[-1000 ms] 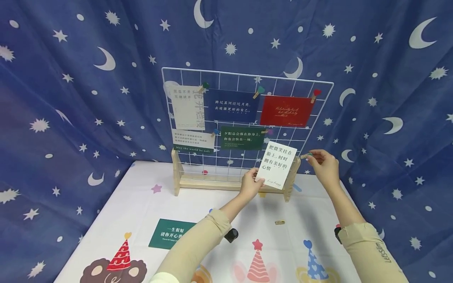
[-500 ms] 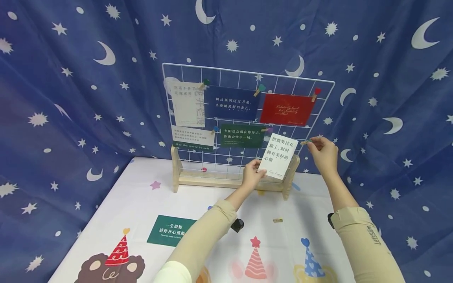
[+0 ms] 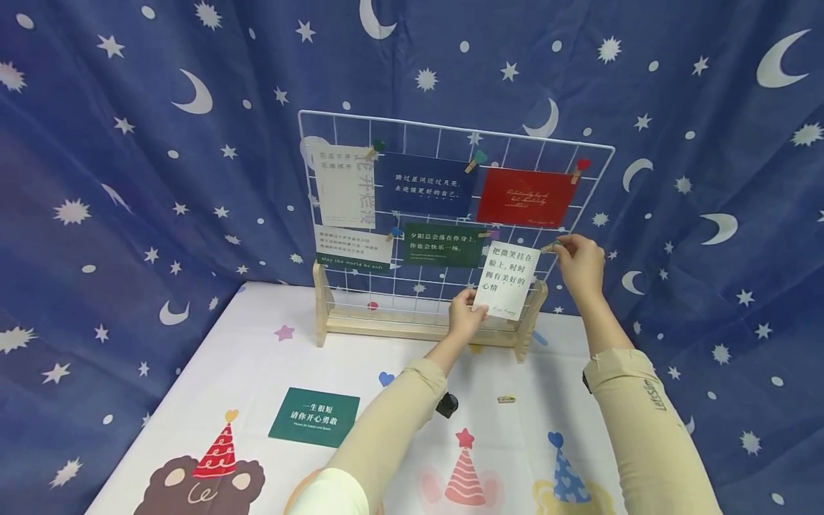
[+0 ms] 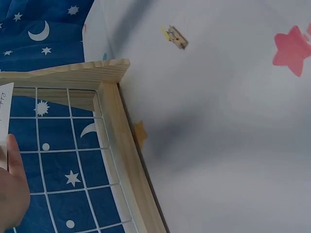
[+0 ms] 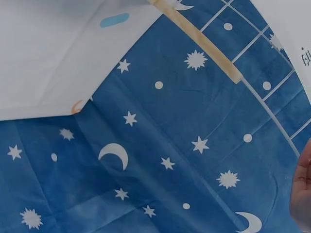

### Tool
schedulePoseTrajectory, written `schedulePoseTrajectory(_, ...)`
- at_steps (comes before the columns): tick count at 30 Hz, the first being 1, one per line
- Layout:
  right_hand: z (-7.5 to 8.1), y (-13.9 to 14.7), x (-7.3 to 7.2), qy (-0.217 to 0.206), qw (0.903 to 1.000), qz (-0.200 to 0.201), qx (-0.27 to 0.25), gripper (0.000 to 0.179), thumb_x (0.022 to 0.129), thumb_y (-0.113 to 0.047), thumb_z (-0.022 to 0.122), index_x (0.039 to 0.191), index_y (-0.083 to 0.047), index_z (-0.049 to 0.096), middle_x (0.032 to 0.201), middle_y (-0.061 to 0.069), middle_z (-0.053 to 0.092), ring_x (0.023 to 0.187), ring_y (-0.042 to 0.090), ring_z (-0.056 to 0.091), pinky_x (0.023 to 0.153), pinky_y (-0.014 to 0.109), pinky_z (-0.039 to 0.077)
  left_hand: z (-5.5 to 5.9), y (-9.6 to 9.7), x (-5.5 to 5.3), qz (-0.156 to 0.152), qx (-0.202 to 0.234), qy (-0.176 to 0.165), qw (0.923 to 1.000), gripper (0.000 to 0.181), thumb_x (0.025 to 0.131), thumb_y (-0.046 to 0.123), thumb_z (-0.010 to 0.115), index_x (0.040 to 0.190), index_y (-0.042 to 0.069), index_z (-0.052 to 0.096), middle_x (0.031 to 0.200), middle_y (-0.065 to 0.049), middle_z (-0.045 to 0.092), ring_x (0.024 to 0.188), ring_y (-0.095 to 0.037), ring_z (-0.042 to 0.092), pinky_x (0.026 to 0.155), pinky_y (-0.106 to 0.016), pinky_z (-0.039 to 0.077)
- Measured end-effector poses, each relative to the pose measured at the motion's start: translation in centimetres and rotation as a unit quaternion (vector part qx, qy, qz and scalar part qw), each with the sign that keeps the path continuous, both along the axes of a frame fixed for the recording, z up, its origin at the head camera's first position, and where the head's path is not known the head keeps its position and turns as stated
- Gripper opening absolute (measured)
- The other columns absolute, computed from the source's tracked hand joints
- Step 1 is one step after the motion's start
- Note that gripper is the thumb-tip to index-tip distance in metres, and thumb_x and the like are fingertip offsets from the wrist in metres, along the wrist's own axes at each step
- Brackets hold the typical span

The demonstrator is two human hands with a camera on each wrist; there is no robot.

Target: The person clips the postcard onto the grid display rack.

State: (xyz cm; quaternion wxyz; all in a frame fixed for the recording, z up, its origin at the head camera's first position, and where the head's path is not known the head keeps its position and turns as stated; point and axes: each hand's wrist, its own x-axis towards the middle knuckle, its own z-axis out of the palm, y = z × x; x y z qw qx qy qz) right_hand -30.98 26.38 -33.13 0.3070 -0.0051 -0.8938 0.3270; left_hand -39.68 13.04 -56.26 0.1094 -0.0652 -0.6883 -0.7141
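My left hand (image 3: 466, 315) pinches the lower left corner of a white card (image 3: 507, 280) printed with dark characters. The card stands tilted before the lower right of a white wire grid (image 3: 430, 290). Just right of the card's top edge, my right hand (image 3: 581, 266) pinches a small wooden clothespin (image 3: 550, 247) with a green-blue top, near the grid's right side wire. In the left wrist view the left hand (image 4: 13, 187) shows at the left edge, beside the card (image 4: 5, 114). Only part of the right hand (image 5: 302, 194) enters the right wrist view; its clothespin is out of that view.
Clipped on the grid are a white card (image 3: 344, 187), a blue card (image 3: 428, 184), a red card (image 3: 526, 197), a green card (image 3: 441, 245) and a white-green card (image 3: 354, 248). Wooden feet (image 3: 322, 304) support it. A green card (image 3: 314, 417) and a clothespin (image 3: 506, 400) lie on the table.
Both hands have risen in the head view. The white card now sits higher and closer to the grid, and the right hand with the clothespin has moved up and left toward the card's top edge.
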Motion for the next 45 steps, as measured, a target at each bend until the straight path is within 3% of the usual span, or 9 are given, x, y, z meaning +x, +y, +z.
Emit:
schedulePoseTrajectory(2,0.1,-0.1,-0.3,-0.012,0.9999,-0.002,0.007,0.024,0.094,-0.006,0.055,0.112,0.007,0.062,0.095,0.026,0.066,0.081,0.037,0.066,0.064,0.029,0.051,-2.2,1.1,-2.1,0.010,-0.007,-0.007,0.9999,0.030,0.074,-0.011,0.066,0.100,0.003,0.063,0.080,-0.008,0.062,0.062,-0.016,0.064,0.056,-0.023,0.058)
schedulePoseTrajectory(7,0.4,-0.3,-0.6,-0.032,0.9994,-0.004,0.009,0.026,0.096,-0.006,0.052,0.116,0.006,0.061,0.098,0.027,0.066,0.085,0.037,0.066,0.070,0.037,0.054,-11.3,4.6,-10.5,0.009,-0.018,-0.005,0.9998,0.037,0.072,-0.005,0.070,0.100,0.018,0.066,0.081,0.000,0.062,0.065,-0.010,0.064,0.054,-0.021,0.057)
schedulePoseTrajectory(10,0.4,-0.3,-0.7,-0.043,0.9990,0.001,0.006,0.025,0.096,-0.006,0.051,0.116,0.008,0.059,0.101,0.028,0.065,0.088,0.038,0.066,0.076,0.045,0.055,-11.8,5.1,-11.1,0.011,-0.041,-0.011,0.9991,0.039,0.072,-0.005,0.071,0.103,0.018,0.066,0.083,-0.001,0.064,0.068,-0.011,0.064,0.054,-0.020,0.056)
schedulePoseTrajectory(14,0.7,0.0,-0.8,-0.061,0.9981,0.002,0.004,0.025,0.096,-0.007,0.050,0.116,0.007,0.057,0.104,0.028,0.064,0.091,0.038,0.065,0.080,0.046,0.055,-9.8,4.6,-9.2,0.010,-0.054,-0.006,0.9985,0.041,0.072,-0.005,0.070,0.105,0.018,0.066,0.084,0.000,0.064,0.067,-0.009,0.063,0.054,-0.017,0.055)
schedulePoseTrajectory(16,0.8,0.1,-0.7,-0.068,0.9976,0.004,0.008,0.024,0.097,-0.007,0.050,0.115,0.008,0.057,0.104,0.028,0.064,0.090,0.038,0.065,0.080,0.046,0.055,-10.8,4.9,-10.0,0.006,-0.051,-0.009,0.9986,0.042,0.072,-0.004,0.070,0.106,0.020,0.066,0.085,0.001,0.064,0.067,-0.009,0.064,0.054,-0.018,0.056)
schedulePoseTrajectory(18,0.9,0.2,-0.7,-0.072,0.9972,0.008,0.021,0.024,0.096,-0.007,0.051,0.114,0.008,0.057,0.101,0.027,0.064,0.087,0.037,0.064,0.078,0.046,0.054,-9.9,4.7,-9.1,0.011,-0.049,-0.015,0.9986,0.041,0.072,-0.006,0.070,0.106,0.017,0.066,0.085,-0.001,0.064,0.068,-0.009,0.063,0.054,-0.017,0.055)
schedulePoseTrajectory(28,1.2,0.0,-0.8,-0.066,0.9954,0.024,0.065,0.020,0.095,-0.004,0.053,0.106,0.010,0.061,0.092,0.027,0.065,0.079,0.035,0.062,0.071,0.044,0.052,-2.3,1.5,-1.9,0.028,-0.104,0.013,0.9942,0.035,0.077,-0.005,0.064,0.110,0.005,0.066,0.086,-0.007,0.067,0.071,-0.015,0.062,0.057,-0.020,0.055)
schedulePoseTrajectory(36,1.8,-0.8,-1.0,-0.090,0.9905,0.030,0.100,0.017,0.094,-0.002,0.054,0.105,0.009,0.061,0.097,0.027,0.065,0.082,0.035,0.061,0.075,0.046,0.053,-1.7,2.2,-2.5,0.037,-0.092,-0.001,0.9950,0.036,0.074,-0.012,0.060,0.108,0.000,0.064,0.086,-0.008,0.065,0.071,-0.011,0.060,0.056,-0.017,0.055)
schedulePoseTrajectory(45,1.5,-0.1,-1.3,-0.125,0.9853,0.048,0.106,0.021,0.093,0.000,0.053,0.110,0.010,0.059,0.102,0.028,0.064,0.088,0.038,0.062,0.081,0.048,0.053,-2.8,3.0,-3.1,0.001,-0.125,-0.034,0.9915,0.030,0.093,0.006,0.051,0.120,0.014,0.060,0.104,-0.005,0.069,0.087,-0.017,0.065,0.070,-0.026,0.055)
